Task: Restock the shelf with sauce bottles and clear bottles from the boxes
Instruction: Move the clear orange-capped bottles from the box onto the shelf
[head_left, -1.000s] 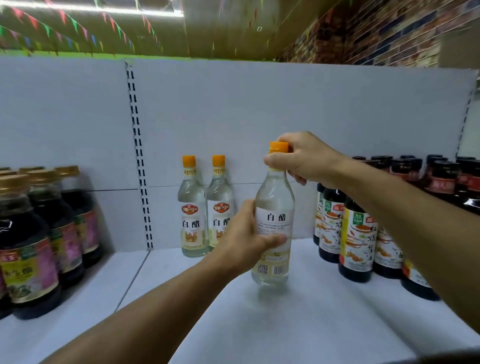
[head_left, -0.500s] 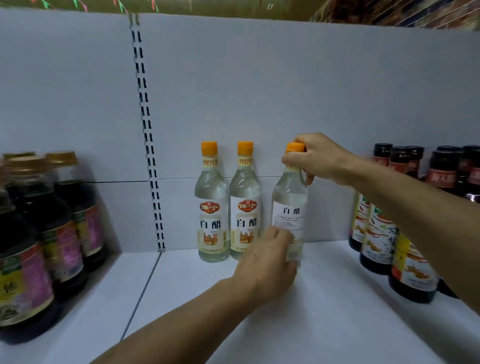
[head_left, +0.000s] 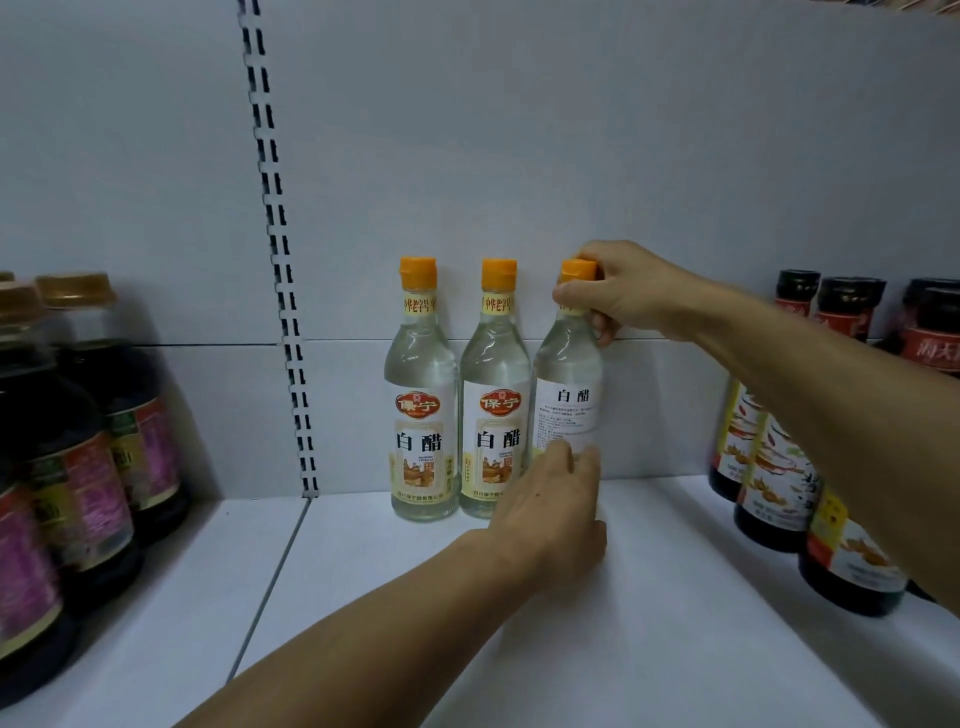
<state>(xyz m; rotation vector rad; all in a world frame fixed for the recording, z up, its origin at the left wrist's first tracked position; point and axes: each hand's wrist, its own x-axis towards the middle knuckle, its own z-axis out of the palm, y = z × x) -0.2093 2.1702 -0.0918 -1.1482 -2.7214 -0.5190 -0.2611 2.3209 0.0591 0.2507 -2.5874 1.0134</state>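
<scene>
- Where the view begins, nearest the camera, the left hand (head_left: 553, 506) reaches in over the white shelf (head_left: 597, 639), its back turned to the camera and its fingers curled round the lower body of a clear bottle (head_left: 569, 382).
- Base of that bottle is hidden behind the left hand; whether it sits on the shelf or is raised off it cannot be told.
- Directly above the left hand, the bottle stands upright with its plain back label facing outward.
- At the top of the same bottle, the right hand (head_left: 621, 293) grips the neck just under the orange cap (head_left: 577, 271), fingers wrapped round it and the forearm running off to the right.
- Just left of both hands, two matching clear bottles (head_left: 457, 395) stand upright side by side against the grey back panel (head_left: 519, 156), front labels outward; the nearer one is touching or all but touching the held bottle.
- Right of the right forearm, dark sauce bottles (head_left: 769, 467) with black caps stand in rows, partly hidden by the arm.
- Well left of the left hand, beyond the slotted upright (head_left: 283, 270), larger dark bottles (head_left: 88, 457) with gold caps stand grouped.
</scene>
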